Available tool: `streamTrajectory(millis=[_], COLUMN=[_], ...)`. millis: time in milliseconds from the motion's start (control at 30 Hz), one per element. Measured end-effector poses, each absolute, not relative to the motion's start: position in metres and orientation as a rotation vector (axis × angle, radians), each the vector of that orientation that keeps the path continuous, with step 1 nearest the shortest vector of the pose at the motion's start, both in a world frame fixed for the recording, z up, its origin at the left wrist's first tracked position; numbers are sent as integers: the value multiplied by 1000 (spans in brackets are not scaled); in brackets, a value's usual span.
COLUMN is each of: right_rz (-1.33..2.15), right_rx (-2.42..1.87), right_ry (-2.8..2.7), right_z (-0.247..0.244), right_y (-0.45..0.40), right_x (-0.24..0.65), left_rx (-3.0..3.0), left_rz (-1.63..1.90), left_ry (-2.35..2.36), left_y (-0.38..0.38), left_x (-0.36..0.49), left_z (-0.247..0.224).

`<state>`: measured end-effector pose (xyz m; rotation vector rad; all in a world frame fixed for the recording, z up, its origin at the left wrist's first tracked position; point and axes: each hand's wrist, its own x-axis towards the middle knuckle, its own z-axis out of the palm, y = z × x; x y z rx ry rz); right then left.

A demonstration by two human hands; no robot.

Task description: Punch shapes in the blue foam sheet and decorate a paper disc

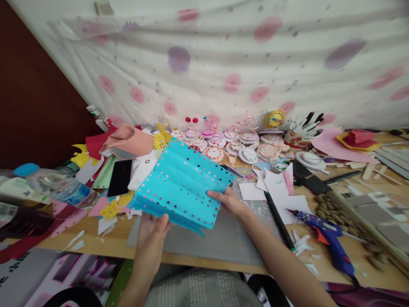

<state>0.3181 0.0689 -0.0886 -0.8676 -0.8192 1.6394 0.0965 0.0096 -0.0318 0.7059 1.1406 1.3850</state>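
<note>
A bright blue spotted sheet (179,183), folded or stacked in several layers, is held up over the grey cutting mat (191,249). Small shiny dots cover its face, and whether it is felt or paper I cannot tell. My left hand (152,232) grips its lower left edge, thumb in front and fingers hidden behind. At the right edge, my right hand (230,200) pinches the sheet with the thumb on top. White paper scraps (252,192) and a black pen (277,219) lie to the right of my right hand.
A blue glue gun (332,238) lies at the right beside peanuts (332,213). Small layered paper discs (249,155) line the back. On the left are a phone (119,178), a water bottle (60,185) and coloured scraps. A marker cup (302,134) stands behind.
</note>
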Motion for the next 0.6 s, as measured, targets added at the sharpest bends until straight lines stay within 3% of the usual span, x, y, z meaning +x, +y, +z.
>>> streamTrajectory(millis=[300,600], right_rz=[1523,1638], right_rx=[-826,-819], right_ry=[-483,-472], right_z=[-78,-79], right_y=[76,77], right_x=[326,329], left_rx=[699,604], left_rz=[1242,1109], left_ry=[1202,1175], left_y=[10,3], left_x=[81,53], left_z=[-23,-19])
